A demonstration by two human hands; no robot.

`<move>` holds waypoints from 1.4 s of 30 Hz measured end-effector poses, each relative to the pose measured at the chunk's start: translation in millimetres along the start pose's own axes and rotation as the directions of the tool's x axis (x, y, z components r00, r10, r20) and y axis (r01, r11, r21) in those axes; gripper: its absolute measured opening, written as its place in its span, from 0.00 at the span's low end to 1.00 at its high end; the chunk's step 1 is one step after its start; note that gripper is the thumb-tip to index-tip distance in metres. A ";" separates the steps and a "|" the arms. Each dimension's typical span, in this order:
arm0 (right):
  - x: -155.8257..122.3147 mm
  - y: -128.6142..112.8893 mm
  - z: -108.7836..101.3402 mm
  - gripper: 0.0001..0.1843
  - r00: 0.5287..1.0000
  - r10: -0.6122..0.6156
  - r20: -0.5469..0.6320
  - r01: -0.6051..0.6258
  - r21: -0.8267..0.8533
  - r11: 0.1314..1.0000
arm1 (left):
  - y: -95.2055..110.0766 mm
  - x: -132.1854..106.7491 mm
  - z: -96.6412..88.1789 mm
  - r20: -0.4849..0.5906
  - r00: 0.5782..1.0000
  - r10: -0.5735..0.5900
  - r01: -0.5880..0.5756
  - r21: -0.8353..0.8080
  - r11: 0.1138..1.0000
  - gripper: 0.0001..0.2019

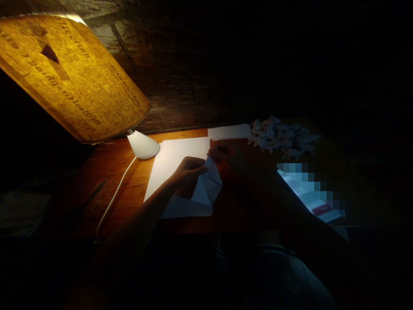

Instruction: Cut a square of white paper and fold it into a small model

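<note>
My left hand (pixel 190 168) pinches the left side of a partly folded sheet of paper (pixel 210 185) between thumb and fingers. At the top corner of that paper, my right hand (pixel 226 154) is closed on its edge; its fingers are dim in shadow. The folded paper shows several creases and a pointed flap, and it is held up above the table. Beneath my left forearm lie white paper sheets (pixel 176 150), brightly lit at their left side.
A lamp with a printed yellow shade (pixel 74 77) and white base (pixel 143 145) stands left, its cord (pixel 112 193) crossing the wooden table. Scissors (pixel 85 202) lie left. At the back right are paper strips (pixel 229 131) and a heap of folded paper pieces (pixel 284 137). A lit screen (pixel 309 193) glows right.
</note>
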State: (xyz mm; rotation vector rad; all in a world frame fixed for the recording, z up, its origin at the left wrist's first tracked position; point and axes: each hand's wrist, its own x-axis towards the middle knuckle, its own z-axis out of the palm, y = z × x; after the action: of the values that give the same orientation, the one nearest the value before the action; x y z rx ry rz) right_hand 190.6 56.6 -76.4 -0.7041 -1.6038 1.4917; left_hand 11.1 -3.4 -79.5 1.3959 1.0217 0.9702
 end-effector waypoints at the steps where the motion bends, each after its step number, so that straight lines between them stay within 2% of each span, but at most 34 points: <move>1: 0.8 0.4 -0.3 0.23 1.000 -0.002 0.003 0.002 0.002 1.000 | -0.3 -0.4 0.9 -0.021 1.000 0.007 -0.007 -0.011 1.000 0.23; 5: 2.2 -0.3 -0.7 0.24 1.000 0.003 -0.019 -0.003 0.022 1.000 | -0.9 -1.7 4.3 -0.096 0.995 0.013 -0.016 -0.027 1.000 0.23; 8: -0.4 -2.7 -0.7 0.25 0.996 0.084 0.039 -0.084 -0.007 0.996 | -2.1 -0.6 3.9 -0.188 0.981 0.044 -0.042 0.017 0.999 0.24; 11: -3.4 -3.8 -1.1 0.28 0.978 0.181 0.104 -0.172 -0.089 0.981 | -4.3 2.5 1.1 -0.328 0.936 0.128 -0.107 0.081 0.991 0.28; 13: -3.7 -2.4 -1.4 0.30 0.978 0.192 0.083 -0.181 -0.129 0.975 | -5.0 4.5 -0.4 -0.383 0.909 0.164 -0.137 0.098 0.986 0.30; 17: -0.7 4.5 -1.0 0.31 0.992 0.128 0.004 -0.126 -0.139 0.982 | -3.5 6.5 -0.9 -0.392 0.901 0.186 -0.162 0.094 0.982 0.29; 23: 2.7 13.3 -0.8 0.30 0.993 0.114 -0.013 -0.115 -0.124 0.986 | -2.2 7.1 -1.1 -0.399 0.892 0.214 -0.183 0.114 0.976 0.29; 27: 2.0 11.1 -3.6 0.29 0.991 0.133 -0.018 -0.134 -0.138 0.981 | -3.1 7.0 -2.8 -0.445 0.871 0.207 -0.186 0.092 0.978 0.27; 31: 2.1 9.2 -4.1 0.28 0.994 0.101 -0.049 -0.106 -0.128 0.986 | -3.4 7.1 -3.0 -0.451 0.872 0.191 -0.201 0.027 0.979 0.25; 42: 2.9 5.4 -1.6 0.29 0.991 0.113 -0.076 -0.121 -0.111 0.986 | 4.2 6.0 -1.5 -0.462 0.862 0.208 -0.219 0.030 0.975 0.30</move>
State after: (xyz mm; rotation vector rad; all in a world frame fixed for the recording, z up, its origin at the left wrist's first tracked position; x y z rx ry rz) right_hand 189.7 60.6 -81.3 -0.9195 -1.6297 1.4497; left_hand 11.7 2.7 -75.2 1.3038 1.2122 1.5297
